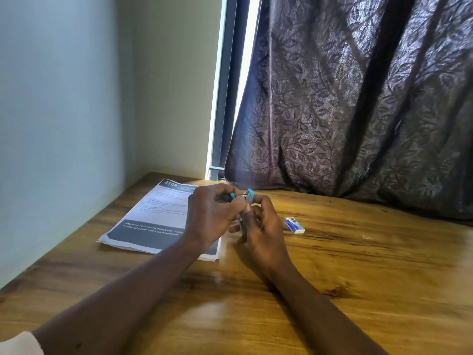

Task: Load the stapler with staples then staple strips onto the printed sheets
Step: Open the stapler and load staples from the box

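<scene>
- The step in hand looked like loading: the stapler, blue and metal, was held above the wooden surface between both hands, and seemed hinged open, though fingers hid most of it.
- To do it well, I judged the body should be kept steady in one hand while the other seats the staples squarely in the channel, then closes the top gently so nothing jams.
- The left hand was curled, its fingers pinching the blue upper end of the stapler.
- The right hand was closed around the lower metal part, thumb pressed against it.
- Both forearms reached forward, wrists bent inward toward each other.
- The staple box lay just right of the hands; the printed sheets lay stacked to the left.
- No strips were visible.
</scene>
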Motion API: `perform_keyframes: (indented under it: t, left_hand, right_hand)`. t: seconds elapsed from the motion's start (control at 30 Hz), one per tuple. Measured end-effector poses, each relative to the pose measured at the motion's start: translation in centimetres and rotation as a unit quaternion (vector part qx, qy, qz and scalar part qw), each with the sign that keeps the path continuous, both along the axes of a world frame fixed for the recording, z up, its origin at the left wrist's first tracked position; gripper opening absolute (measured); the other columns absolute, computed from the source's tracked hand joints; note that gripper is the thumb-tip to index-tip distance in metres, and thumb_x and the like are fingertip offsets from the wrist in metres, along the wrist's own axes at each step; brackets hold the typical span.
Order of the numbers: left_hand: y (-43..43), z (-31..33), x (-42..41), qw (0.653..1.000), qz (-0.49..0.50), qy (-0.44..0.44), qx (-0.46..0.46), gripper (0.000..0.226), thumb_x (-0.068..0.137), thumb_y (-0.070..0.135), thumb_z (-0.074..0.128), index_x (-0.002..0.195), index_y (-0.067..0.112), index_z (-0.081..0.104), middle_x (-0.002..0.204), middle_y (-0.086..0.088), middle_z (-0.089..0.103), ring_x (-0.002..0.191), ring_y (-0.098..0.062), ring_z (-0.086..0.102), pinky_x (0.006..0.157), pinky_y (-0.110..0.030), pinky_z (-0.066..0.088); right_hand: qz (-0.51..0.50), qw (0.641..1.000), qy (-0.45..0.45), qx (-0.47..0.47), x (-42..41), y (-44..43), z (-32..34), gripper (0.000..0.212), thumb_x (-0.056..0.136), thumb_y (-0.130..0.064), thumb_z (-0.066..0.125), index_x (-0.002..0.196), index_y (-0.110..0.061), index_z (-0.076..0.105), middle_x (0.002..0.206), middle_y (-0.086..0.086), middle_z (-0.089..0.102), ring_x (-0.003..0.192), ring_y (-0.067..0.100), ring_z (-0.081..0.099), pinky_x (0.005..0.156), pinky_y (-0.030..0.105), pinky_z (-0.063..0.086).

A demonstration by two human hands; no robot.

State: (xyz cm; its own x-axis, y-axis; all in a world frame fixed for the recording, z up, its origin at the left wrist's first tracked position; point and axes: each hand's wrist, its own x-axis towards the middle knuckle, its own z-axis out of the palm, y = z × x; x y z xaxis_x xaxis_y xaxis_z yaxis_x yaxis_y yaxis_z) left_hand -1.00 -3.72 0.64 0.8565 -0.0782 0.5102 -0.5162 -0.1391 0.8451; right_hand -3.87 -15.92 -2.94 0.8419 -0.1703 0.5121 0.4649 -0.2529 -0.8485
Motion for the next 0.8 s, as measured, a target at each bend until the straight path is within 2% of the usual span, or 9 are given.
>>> perform_keyframes:
  t: [0.17,0.27,0.33,0.4,0.47,0.57,0.6,0.7,0.8]
  left_hand:
    - [-0.9,-0.1,-0.5,0.999,0.012,0.022,-0.037,0.010,0.073,0.034,0.072,0.077,0.032,0.080,0.069,0.012,0.076,0.066,-0.010,0.073,0.075,-0.048,0.064]
    - [-1.4,-0.5,-0.6,0.995,0.004,0.048,-0.086,0.008,0.071,0.031,0.072,0.073,0.027,0.078,0.064,0.003,0.075,0.064,-0.018,0.071,0.075,-0.054,0.062]
    - [-1.5,-0.7,-0.7,0.992,-0.012,0.063,-0.110,0.011,0.071,0.032,0.071,0.076,0.025,0.078,0.065,-0.001,0.075,0.067,-0.023,0.074,0.077,-0.055,0.062]
    - [-1.4,-0.9,-0.7,0.991,-0.020,0.062,-0.114,0.009,0.076,0.029,0.073,0.079,0.023,0.079,0.069,-0.001,0.077,0.072,-0.024,0.076,0.080,-0.051,0.063]
    - [-1.1,-0.9,-0.4,0.988,-0.033,0.060,-0.137,0.004,0.084,0.019,0.076,0.083,0.021,0.079,0.071,-0.004,0.077,0.070,-0.022,0.075,0.074,-0.042,0.063]
    - [-0.4,-0.6,0.4,0.980,-0.045,0.066,-0.181,0.010,0.091,0.008,0.073,0.088,0.017,0.078,0.070,-0.007,0.076,0.063,-0.015,0.070,0.065,-0.034,0.062]
    - [-0.1,-0.4,0.6,0.976,-0.053,0.070,-0.201,0.011,0.092,0.006,0.071,0.089,0.015,0.077,0.069,-0.006,0.075,0.061,-0.014,0.069,0.066,-0.033,0.064]
    - [0.5,-0.2,1.1,0.966,-0.063,0.082,-0.236,0.014,0.095,0.004,0.067,0.089,0.014,0.076,0.070,-0.005,0.074,0.062,-0.012,0.069,0.067,-0.028,0.064]
    - [1.2,-0.4,1.9,0.960,-0.055,0.100,-0.255,0.013,0.097,0.005,0.064,0.093,0.012,0.074,0.075,-0.006,0.074,0.065,-0.013,0.070,0.068,-0.027,0.062]
  right_hand:
    - [0.019,0.999,0.026,0.044,-0.2,0.8,0.3,0.013,0.110,-0.027,0.039,0.119,-0.022,0.045,0.091,0.019,0.067,0.060,0.024,0.065,0.048,0.034,0.052]
    - [-0.024,0.985,0.055,0.160,0.1,0.2,0.5,0.012,0.110,-0.026,0.036,0.112,-0.017,0.044,0.075,0.012,0.059,0.052,0.019,0.057,0.043,0.029,0.043]
    - [-0.051,0.980,0.064,0.183,0.3,-0.5,0.6,0.019,0.111,-0.030,0.033,0.110,-0.012,0.041,0.075,0.012,0.060,0.050,0.016,0.057,0.043,0.028,0.043]
    - [-0.062,0.982,0.068,0.164,0.3,-0.7,0.5,0.022,0.110,-0.036,0.033,0.113,-0.016,0.042,0.082,0.011,0.067,0.058,0.017,0.065,0.051,0.033,0.051]
    - [-0.085,0.982,0.075,0.154,0.6,-0.9,0.4,0.021,0.107,-0.044,0.038,0.114,-0.026,0.045,0.094,0.012,0.070,0.077,0.024,0.071,0.069,0.041,0.060]
    - [-0.099,0.969,0.089,0.206,1.0,-1.5,0.8,0.026,0.095,-0.053,0.053,0.110,-0.032,0.048,0.106,0.016,0.071,0.098,0.038,0.070,0.090,0.055,0.057]
    - [-0.094,0.960,0.086,0.249,1.0,-1.7,1.1,0.026,0.095,-0.046,0.054,0.112,-0.028,0.047,0.104,0.020,0.073,0.095,0.042,0.071,0.088,0.056,0.058]
    - [-0.048,0.931,0.050,0.359,0.6,-2.6,2.0,0.012,0.103,-0.008,0.046,0.113,-0.013,0.042,0.083,0.022,0.073,0.067,0.037,0.073,0.060,0.039,0.063]
    - [-0.028,0.900,0.068,0.429,0.3,-3.5,2.1,0.017,0.099,-0.001,0.048,0.112,-0.012,0.047,0.081,0.021,0.072,0.064,0.035,0.073,0.055,0.034,0.062]
